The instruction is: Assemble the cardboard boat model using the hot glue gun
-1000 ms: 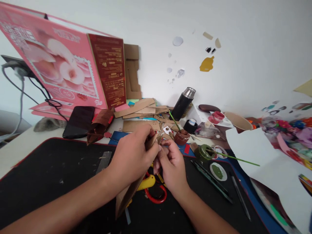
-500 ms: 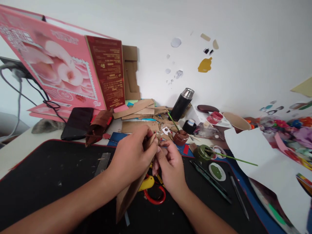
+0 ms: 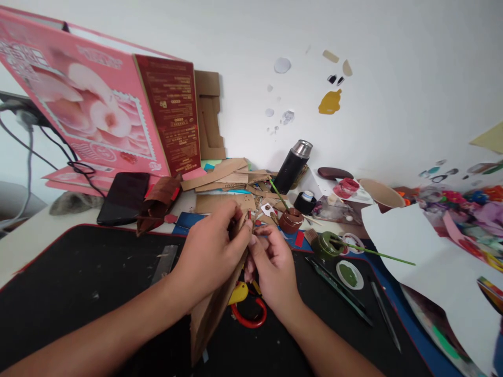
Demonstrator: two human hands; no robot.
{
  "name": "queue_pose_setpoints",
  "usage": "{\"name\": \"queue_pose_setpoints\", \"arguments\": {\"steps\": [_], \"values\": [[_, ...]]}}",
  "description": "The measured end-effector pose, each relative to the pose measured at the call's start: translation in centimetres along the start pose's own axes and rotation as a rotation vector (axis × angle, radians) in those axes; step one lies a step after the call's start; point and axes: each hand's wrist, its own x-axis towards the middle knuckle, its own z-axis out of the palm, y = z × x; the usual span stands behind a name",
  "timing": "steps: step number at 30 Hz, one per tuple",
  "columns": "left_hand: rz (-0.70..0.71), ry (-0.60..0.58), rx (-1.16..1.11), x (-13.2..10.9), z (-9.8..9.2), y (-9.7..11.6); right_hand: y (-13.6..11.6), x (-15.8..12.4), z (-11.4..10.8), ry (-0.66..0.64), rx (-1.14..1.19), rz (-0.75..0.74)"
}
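My left hand (image 3: pixel 210 251) is closed around the top of a long brown cardboard strip (image 3: pixel 210 319) that slants down toward me over the black mat (image 3: pixel 78 283). My right hand (image 3: pixel 273 264) is curled beside it, thumb and fingers pinched at the strip's upper end on something too small to name. Under the hands lie scissors with a red and yellow handle (image 3: pixel 247 309). A brown paint pot (image 3: pixel 291 220) with a green-handled brush and a green paint pot (image 3: pixel 328 245) with another brush stand just beyond my right hand.
A pink box (image 3: pixel 90 104) leans on the wall at back left, with a black phone (image 3: pixel 123 198) and cables below it. Cardboard scraps (image 3: pixel 228 178), a black flask (image 3: pixel 293 165), a paper bowl (image 3: pixel 383 195), white paper (image 3: pixel 432 262) and colourful cut-outs fill the back and right.
The view has shifted slightly. Both hands stay together on the cardboard strip, with the strip's lower end now a little further right and nearer me.
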Motion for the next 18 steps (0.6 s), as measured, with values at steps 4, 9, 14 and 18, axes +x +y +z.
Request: {"name": "queue_pose_setpoints", "arguments": {"steps": [4,9,14,18], "values": [[-0.015,-0.001,-0.013,0.06,0.07,-0.11,-0.07,0.00,0.01,0.005,-0.016,0.009],[-0.027,-0.008,-0.020,0.10,0.21,-0.18,-0.04,0.05,-0.03,0.002,-0.023,0.007],[-0.036,-0.008,-0.033,0.13,0.26,-0.34,0.07,0.10,-0.01,0.007,-0.023,0.015],[-0.042,-0.017,-0.043,0.22,0.31,-0.40,0.06,0.15,-0.03,0.006,-0.031,0.015]]}}
